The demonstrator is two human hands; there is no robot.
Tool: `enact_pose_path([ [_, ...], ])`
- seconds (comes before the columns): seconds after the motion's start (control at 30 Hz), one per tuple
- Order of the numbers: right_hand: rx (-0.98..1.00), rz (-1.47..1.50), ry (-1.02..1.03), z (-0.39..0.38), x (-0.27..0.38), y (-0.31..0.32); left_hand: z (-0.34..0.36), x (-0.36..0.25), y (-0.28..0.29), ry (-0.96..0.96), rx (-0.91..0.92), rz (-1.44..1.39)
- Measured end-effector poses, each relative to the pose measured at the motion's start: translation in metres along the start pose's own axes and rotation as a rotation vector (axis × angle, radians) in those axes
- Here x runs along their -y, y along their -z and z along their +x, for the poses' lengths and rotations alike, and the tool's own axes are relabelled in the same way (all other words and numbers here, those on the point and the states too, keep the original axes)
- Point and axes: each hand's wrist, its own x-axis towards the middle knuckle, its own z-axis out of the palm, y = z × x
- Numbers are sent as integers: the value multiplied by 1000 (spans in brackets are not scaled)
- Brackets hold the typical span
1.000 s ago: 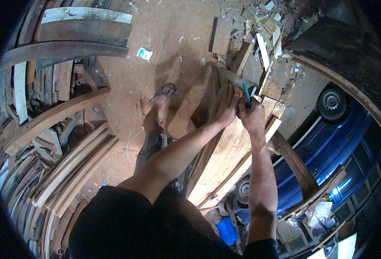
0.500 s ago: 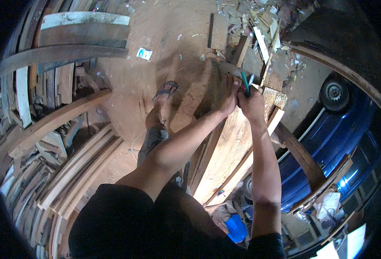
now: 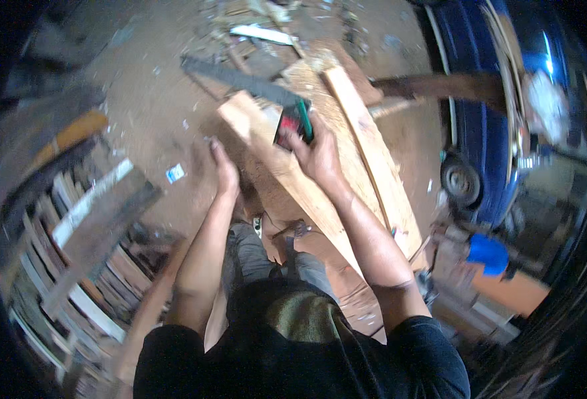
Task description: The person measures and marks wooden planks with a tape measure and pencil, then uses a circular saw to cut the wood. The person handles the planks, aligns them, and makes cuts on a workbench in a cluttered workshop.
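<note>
My right hand [image 3: 320, 156] is closed round the black and red handle [image 3: 287, 126] of what looks like a handsaw, its long grey blade [image 3: 240, 78] pointing away to the left. A thin green stick [image 3: 305, 118], pen-like, stands up from the same hand. Below it lies a pale wooden plank [image 3: 300, 183], running from the far end back toward my right forearm. My left hand [image 3: 224, 174] hovers left of the plank, apart from it, thumb raised and holding nothing I can see; its fingers are partly blurred.
A narrow wooden strip [image 3: 356, 120] lies lengthwise on a wider board right of the plank. Stacked lumber [image 3: 74, 266] fills the left side. A blue vehicle [image 3: 473, 86] stands at right, near a blue object [image 3: 487, 255]. Wood scraps [image 3: 260, 33] litter the far ground.
My hands were together at the plank's far end. The left has pulled away to the left and opened; the right now holds the saw-like tool with the green stick. The view has turned.
</note>
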Motion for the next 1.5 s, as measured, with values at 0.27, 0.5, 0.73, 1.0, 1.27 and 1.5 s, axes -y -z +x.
enact_pose_path([
  [0.27,-456,577,-639,-285,-142,127,-118,43,24,-506,419,991],
  [0.5,-955,1095,-853,-512,-223,138,-258,92,-100,-723,922,1240],
  [0.73,-1218,1298,-851,-625,-260,115,-347,231,-224,-939,1446,1357],
  [1.0,-1653,1379,-868,-710,-283,73,-401,396,-354,-1427,1623,1463],
  [1.27,-2012,1407,-746,-726,-306,41,-376,411,-356,-1474,1645,1605],
  [1.5,-2173,1503,-618,-712,-310,6,-312,339,-307,-1445,1646,1742],
])
